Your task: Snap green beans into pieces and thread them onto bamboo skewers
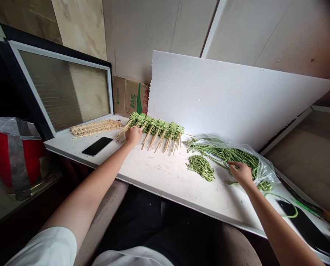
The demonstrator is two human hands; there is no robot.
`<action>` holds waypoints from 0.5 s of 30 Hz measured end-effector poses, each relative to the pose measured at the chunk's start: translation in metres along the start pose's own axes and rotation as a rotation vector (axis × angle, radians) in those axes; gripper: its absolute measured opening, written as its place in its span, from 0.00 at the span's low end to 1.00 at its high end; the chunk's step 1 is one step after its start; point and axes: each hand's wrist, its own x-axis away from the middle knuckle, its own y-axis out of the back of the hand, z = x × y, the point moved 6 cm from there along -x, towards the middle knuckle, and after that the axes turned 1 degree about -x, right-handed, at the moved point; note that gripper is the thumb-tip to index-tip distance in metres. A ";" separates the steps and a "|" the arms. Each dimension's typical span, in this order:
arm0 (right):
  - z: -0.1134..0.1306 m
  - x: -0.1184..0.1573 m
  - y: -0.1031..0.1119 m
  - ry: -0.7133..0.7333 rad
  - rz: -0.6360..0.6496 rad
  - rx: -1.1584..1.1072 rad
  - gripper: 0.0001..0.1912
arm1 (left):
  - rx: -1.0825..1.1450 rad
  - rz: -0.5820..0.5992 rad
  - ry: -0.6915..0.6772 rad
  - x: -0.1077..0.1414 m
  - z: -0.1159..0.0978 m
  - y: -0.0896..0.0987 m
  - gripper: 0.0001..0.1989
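Observation:
My left hand (133,135) is closed at the near ends of the wooden sticks, in front of a row of skewers threaded with short green bean pieces (161,126). A stick of one skewer shows at its fingers; the grip itself is partly hidden. To the right, my right hand (241,173) reaches over long green beans (231,155) lying in a clear plastic bag (264,168). Thumb and forefinger come together at a bean there. Between the hands, nearer the right one, lies a pile of cut bean pieces (200,167).
Bare wooden skewers (95,128) and a phone (97,146) lie left on the white table (159,177). A second dark phone-like slab (306,225) lies at right. Behind stand a carton (130,95), a white board (223,99) and a framed panel (65,88).

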 end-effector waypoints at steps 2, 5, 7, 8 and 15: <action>0.001 0.000 -0.001 -0.016 0.018 -0.014 0.19 | -0.012 0.005 0.009 0.000 0.001 -0.002 0.21; 0.003 0.001 0.000 -0.015 0.000 -0.016 0.19 | -0.031 0.011 0.021 -0.002 0.004 -0.005 0.19; 0.003 0.002 0.002 -0.005 -0.026 -0.010 0.19 | -0.042 0.014 0.022 -0.003 0.006 -0.006 0.19; 0.003 0.002 0.003 0.002 -0.039 -0.008 0.18 | -0.047 0.015 0.021 -0.003 0.006 -0.006 0.19; 0.008 0.001 0.010 0.025 -0.062 0.022 0.17 | -0.062 0.021 0.013 -0.003 0.005 -0.004 0.18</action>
